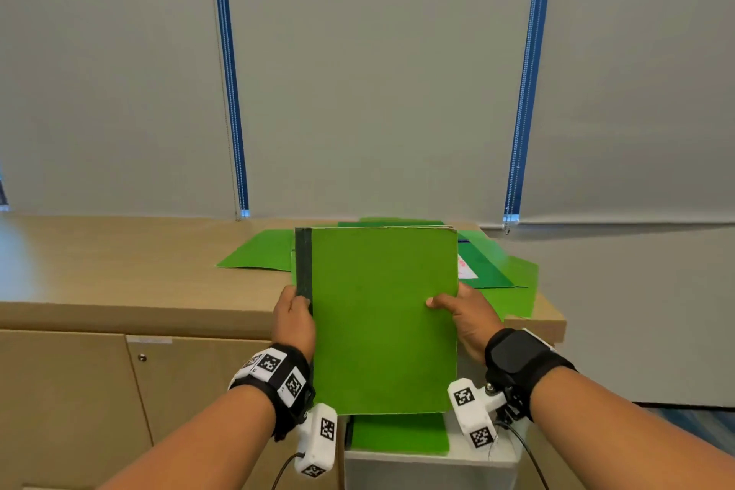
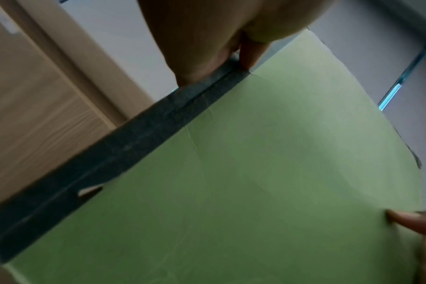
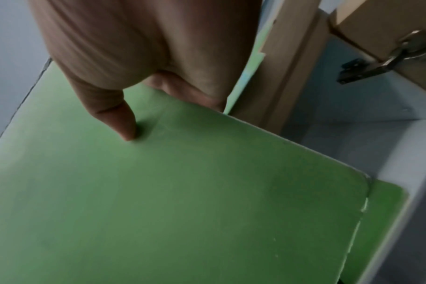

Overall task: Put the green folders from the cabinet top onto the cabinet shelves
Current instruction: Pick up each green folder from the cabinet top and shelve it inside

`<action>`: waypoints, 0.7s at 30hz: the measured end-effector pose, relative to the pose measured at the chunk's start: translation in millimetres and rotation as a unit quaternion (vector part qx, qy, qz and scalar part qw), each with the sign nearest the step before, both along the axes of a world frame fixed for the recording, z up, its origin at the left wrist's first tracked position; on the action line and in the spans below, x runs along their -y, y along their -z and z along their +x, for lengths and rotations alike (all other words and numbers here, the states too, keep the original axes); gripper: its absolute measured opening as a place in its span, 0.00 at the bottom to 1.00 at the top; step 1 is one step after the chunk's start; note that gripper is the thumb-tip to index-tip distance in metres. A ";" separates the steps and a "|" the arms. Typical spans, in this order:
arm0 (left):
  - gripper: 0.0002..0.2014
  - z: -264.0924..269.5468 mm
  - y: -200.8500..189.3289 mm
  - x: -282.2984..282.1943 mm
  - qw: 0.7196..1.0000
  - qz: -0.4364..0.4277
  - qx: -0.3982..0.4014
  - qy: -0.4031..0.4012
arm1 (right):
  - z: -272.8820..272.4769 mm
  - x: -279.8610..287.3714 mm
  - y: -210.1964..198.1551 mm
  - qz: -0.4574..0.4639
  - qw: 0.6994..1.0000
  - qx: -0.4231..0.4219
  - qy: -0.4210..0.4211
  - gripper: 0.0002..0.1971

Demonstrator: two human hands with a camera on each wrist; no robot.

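I hold a green folder (image 1: 382, 314) with a dark spine upright in front of the cabinet. My left hand (image 1: 295, 316) grips its dark spine edge (image 2: 158, 123), thumb on the front. My right hand (image 1: 463, 314) grips the opposite edge, thumb (image 3: 121, 119) pressed on the green cover (image 3: 182, 201). Several more green folders (image 1: 262, 251) lie spread on the wooden cabinet top (image 1: 119, 263) behind it. Another green folder (image 1: 399, 436) lies flat on a white shelf (image 1: 429, 465) below the held one.
Closed cabinet doors (image 1: 63, 402) run along the left. An open door with a metal hinge (image 3: 387, 59) stands on the right of the white shelf space. Grey blinds (image 1: 378, 72) with blue bead cords hang behind the cabinet.
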State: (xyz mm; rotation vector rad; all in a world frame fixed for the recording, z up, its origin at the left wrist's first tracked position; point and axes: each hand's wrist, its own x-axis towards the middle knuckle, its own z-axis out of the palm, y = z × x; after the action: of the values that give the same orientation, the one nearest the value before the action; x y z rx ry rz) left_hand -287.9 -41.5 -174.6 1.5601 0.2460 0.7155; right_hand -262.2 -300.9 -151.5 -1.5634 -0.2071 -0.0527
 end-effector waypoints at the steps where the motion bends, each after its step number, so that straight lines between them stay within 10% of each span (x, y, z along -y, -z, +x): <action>1: 0.11 -1.1 11.3 1.8 1.000 0.003 -0.020 0.002 | 5.0 1.8 15.3 -0.004 1.000 -0.013 0.005 0.24; 21: 0.08 20.1 246.5 50.5 0.964 0.121 -0.224 0.079 | 24.0 70.7 274.0 -0.150 0.952 -0.265 -0.007 0.14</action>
State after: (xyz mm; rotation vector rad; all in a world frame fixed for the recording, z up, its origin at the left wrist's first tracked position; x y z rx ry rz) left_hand -267.8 -92.0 -421.1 1.9437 0.3723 0.2652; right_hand -238.2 -371.7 -425.5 -1.8186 0.2080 0.4248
